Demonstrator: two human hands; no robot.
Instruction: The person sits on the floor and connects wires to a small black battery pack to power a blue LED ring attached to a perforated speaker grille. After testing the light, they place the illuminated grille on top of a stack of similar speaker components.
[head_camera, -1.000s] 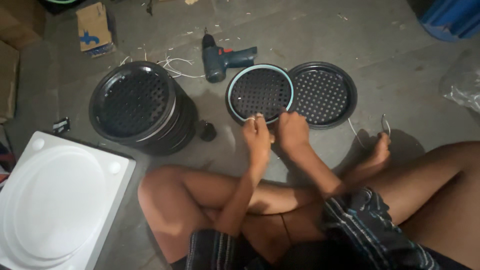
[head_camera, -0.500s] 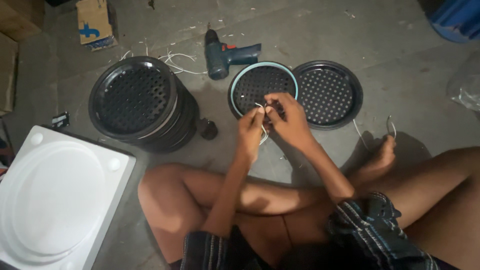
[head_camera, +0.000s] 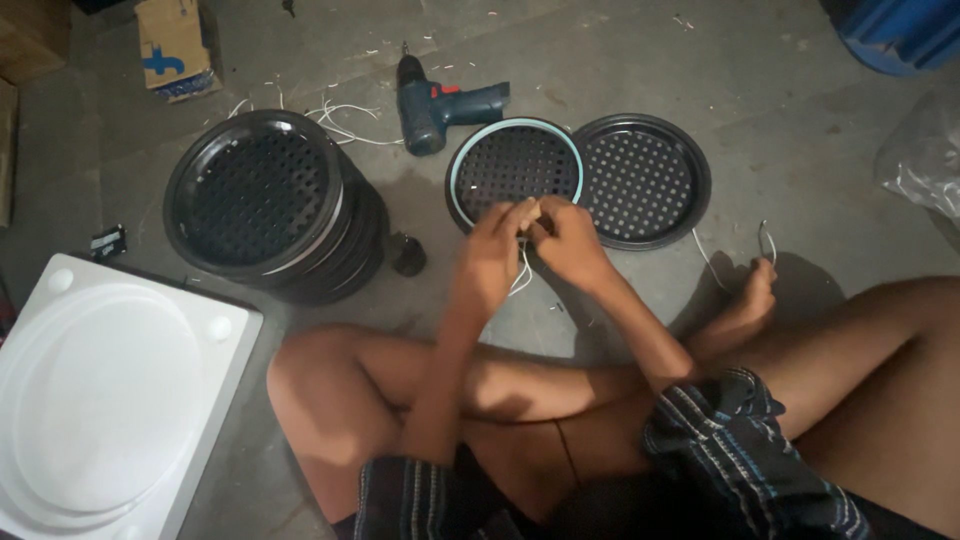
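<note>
**Hands pinched together over a white wire at the rim of a perforated disc**

At the far left, a white moulded foam tray (head_camera: 100, 400) lay on the concrete floor (head_camera: 800, 130), its corner cut off by the lower left edge of the view. Just beyond it stood a stack of black perforated round pans (head_camera: 265, 200), with a small dark cap (head_camera: 408, 255) beside the base of the stack. A cardboard box (head_camera: 172, 45) sat near the top left edge, and loose white wire offcuts (head_camera: 345, 120) trailed between the stack and a cordless drill (head_camera: 440, 105) lying on its side.

Right of the drill lay a perforated black disc with a pale rim (head_camera: 515, 165), its right edge overlapping or touching a second plain black perforated disc (head_camera: 645, 180). The left hand (head_camera: 490, 260) and the right hand (head_camera: 565, 240) met over the near edge of the pale-rimmed disc, fingertips closed tight against each other around a thin white wire (head_camera: 522, 275), whose loose end hung down between the hands toward the floor. How the wire sat within the fingers could not be told.

Bare floor lay open between the stack and the hands, and again below the discs. Further right, another white wire (head_camera: 705, 255) ran from the plain disc toward the person's foot (head_camera: 745, 305). A crumpled clear plastic bag (head_camera: 925, 160) and a blue container (head_camera: 890, 30) sat against the right and top edges.
</note>
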